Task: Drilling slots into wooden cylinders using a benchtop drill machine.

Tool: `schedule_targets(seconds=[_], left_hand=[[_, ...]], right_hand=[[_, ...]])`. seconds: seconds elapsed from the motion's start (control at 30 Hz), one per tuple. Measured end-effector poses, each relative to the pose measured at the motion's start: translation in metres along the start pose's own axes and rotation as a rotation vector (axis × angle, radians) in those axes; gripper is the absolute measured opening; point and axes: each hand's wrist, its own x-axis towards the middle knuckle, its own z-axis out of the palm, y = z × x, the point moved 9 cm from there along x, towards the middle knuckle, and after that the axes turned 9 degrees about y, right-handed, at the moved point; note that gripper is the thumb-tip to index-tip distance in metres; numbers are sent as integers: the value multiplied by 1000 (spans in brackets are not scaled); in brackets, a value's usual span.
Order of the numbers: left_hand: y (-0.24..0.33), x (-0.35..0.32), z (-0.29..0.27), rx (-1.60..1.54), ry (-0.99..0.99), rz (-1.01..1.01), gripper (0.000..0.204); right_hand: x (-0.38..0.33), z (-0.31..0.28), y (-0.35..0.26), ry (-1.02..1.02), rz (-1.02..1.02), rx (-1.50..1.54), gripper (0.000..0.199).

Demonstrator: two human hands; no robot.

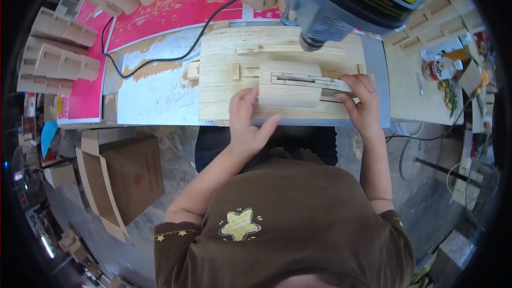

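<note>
A pale curved wooden block [288, 96] lies on a plywood board [224, 37] at the bench's front. A narrow strip with a long slot [306, 80] runs along the top of the block and past its right end. My right hand [364, 101] pinches this strip's right end between thumb and fingers. At the block's left end, my left hand [248, 122] touches it with outstretched fingers, the thumb spread away. Just beyond the block hangs the dark and silver head of a power tool [325, 21]; its lower tip is nearest the far side of the strip.
Wooden strips [288, 49] and small wooden stops [236, 71] sit on the board. A black cable [200, 34] curves across the bench at left. Similar wooden pieces [66, 58] stand stacked at left and back. A jar [442, 68] is at right; a cardboard box [130, 176] is below left.
</note>
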Motion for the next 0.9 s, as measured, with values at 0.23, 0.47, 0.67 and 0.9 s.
schedule_targets(seconds=[0.23, 0.47, 0.67, 0.9], left_hand=[[-21, 24, 20, 82, -75, -54, 68], [-43, 40, 15, 323, -149, 71, 57], [-53, 41, 19, 256, -243, 82, 51], [-54, 37, 24, 219, -224, 81, 49]], right_hand=[[31, 11, 26, 31, 31, -47, 37], [38, 22, 18, 19, 20, -35, 38], [64, -35, 27, 247, 94, 625, 50], [178, -103, -64, 529, -92, 197, 16]])
